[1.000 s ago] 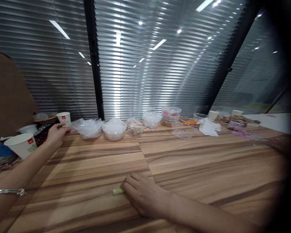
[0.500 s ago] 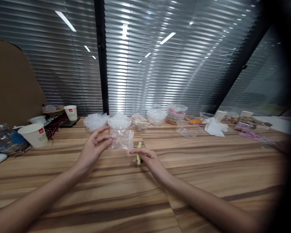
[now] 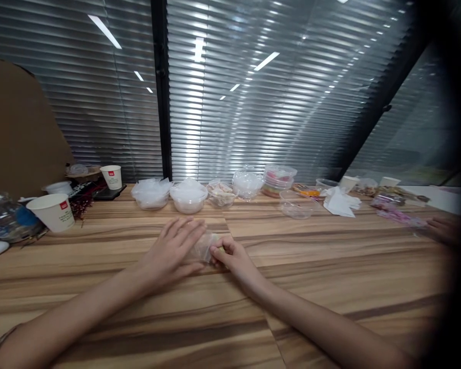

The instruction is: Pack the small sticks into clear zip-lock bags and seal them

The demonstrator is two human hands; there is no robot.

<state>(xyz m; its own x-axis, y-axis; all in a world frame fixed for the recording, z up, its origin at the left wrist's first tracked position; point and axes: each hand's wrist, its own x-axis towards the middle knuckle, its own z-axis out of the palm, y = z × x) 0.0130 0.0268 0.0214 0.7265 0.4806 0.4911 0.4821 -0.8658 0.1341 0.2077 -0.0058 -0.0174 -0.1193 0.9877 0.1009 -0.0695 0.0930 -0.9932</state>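
Note:
Both my hands meet at the middle of the wooden table [image 3: 330, 277]. My left hand [image 3: 174, 253] holds a small clear plastic bag [image 3: 203, 249] down near the tabletop, fingers stretched over it. My right hand [image 3: 230, 259] is closed in a pinch on a small yellow-green piece [image 3: 222, 250], pressed against the bag's right edge. Most of the piece is hidden by my fingers and the bag.
Along the back edge stand clear plastic bowls [image 3: 189, 197], a stack of tubs with coloured contents [image 3: 278, 180] and white tissue [image 3: 340, 201]. Paper cups [image 3: 54, 212] [image 3: 112, 177], a water bottle [image 3: 3, 218] and cardboard [image 3: 19, 128] are left. Another person's hand [image 3: 441, 228] rests far right.
My left hand fetched a clear bag from the back left and brought it to the middle, then lowered it. My right hand lifted the yellow-green piece off the table to the bag.

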